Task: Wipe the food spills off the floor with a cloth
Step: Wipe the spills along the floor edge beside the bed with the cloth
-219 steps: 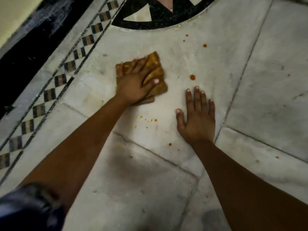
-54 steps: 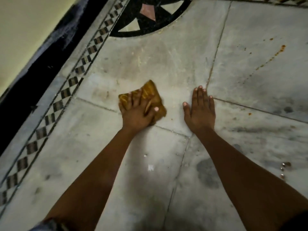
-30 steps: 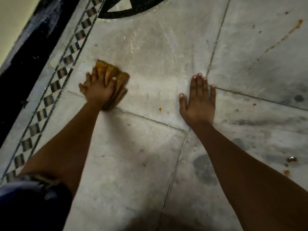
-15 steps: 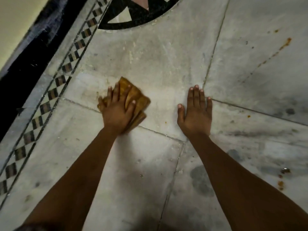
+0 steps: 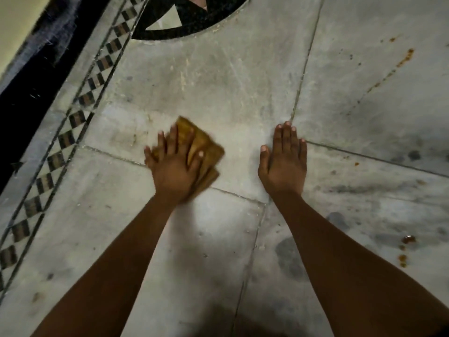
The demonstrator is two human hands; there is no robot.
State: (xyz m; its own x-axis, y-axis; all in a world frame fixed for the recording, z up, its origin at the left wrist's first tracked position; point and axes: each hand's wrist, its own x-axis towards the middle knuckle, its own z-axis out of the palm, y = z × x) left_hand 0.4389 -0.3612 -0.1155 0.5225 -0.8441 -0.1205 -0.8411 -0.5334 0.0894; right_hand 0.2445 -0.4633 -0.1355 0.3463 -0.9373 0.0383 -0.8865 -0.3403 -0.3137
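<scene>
Head view, looking down at a pale marble floor [image 5: 218, 81] with thin dark joints between slabs.

Left hand [image 5: 173, 170] lies flat on a folded mustard-yellow cloth [image 5: 206, 149], palm down, fingers straight and slightly spread, thumb out to the right side. It presses the cloth, no curl round it. The cloth sits on the floor at centre frame, just above a slab joint. Its far corner and right edge stick out past the fingers, and its edges are a bit blurred.

Right hand [image 5: 283, 164] is flat on bare floor to the right of the cloth, near it but not touching. Its fingers are straight and close together with the thumb a little apart, and it holds nothing. The fingertips sit at the corner where two joints meet. Both forearms are bare and run in from the bottom edge.

Spills: an orange dotted trail [image 5: 405, 58] upper right, well apart from the cloth. A small orange speck [image 5: 356, 164] lies right of the right hand. Brown-orange drops [image 5: 408, 239] lie at the lower right edge.

A dark grey blotch [image 5: 289, 256] sits on the slab beside the right forearm. Pale streaks mark the floor above the cloth.

Left side: a black-and-brown checkered border strip [image 5: 73, 122] runs diagonally, then a black skirting [image 5: 29, 81], then a cream wall [image 5: 17, 18] in the top-left corner. Top centre: a black curved inlay [image 5: 184, 27] with triangle pieces, cut by the frame edge.
</scene>
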